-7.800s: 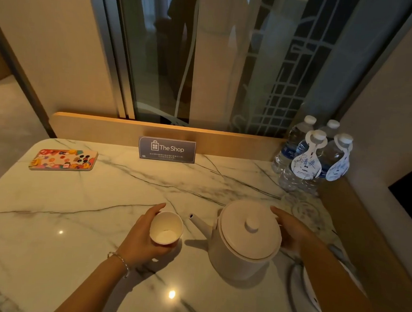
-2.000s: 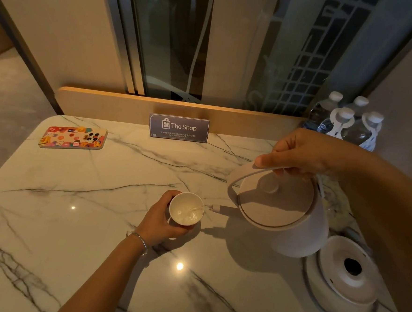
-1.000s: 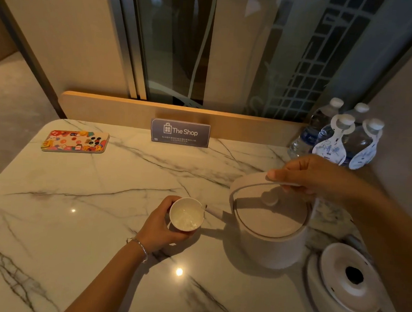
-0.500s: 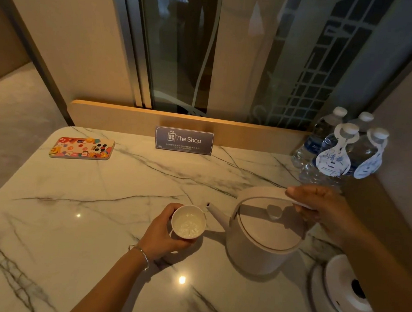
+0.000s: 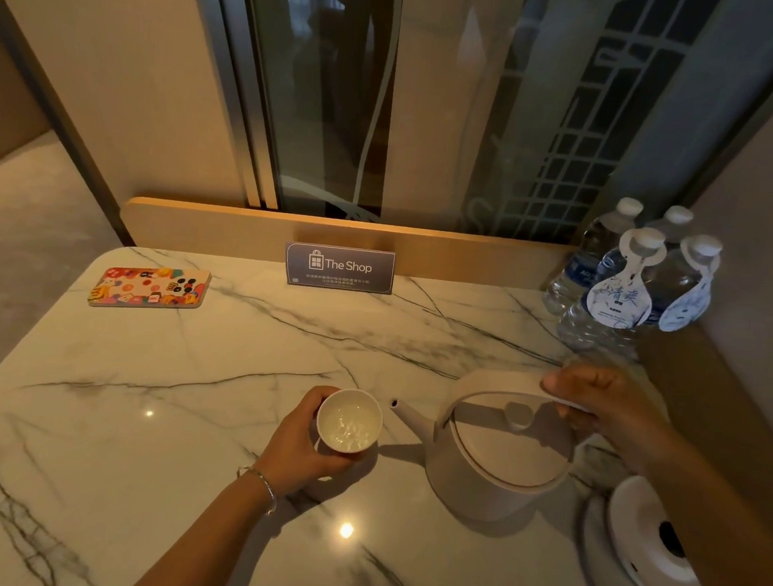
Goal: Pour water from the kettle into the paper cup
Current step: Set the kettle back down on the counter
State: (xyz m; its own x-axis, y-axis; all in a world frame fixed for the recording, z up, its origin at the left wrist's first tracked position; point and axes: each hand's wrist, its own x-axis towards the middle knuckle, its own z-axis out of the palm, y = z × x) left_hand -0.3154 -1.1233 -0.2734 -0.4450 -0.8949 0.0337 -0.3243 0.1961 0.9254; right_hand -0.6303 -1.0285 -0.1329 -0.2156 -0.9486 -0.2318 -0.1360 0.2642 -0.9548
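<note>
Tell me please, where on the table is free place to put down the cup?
Bare marble lies left of the left hand holding the paper cup, below the colourful card, and between "The Shop" sign and the kettle. The right side is crowded: kettle base, water bottles.

The white kettle [image 5: 496,460] stands upright on the marble top, lid on, its arched handle over the lid and its thin spout pointing to nine o'clock. Just beyond the spout tip at nine o'clock stands the white paper cup [image 5: 349,422], upright, water glinting inside.
</note>
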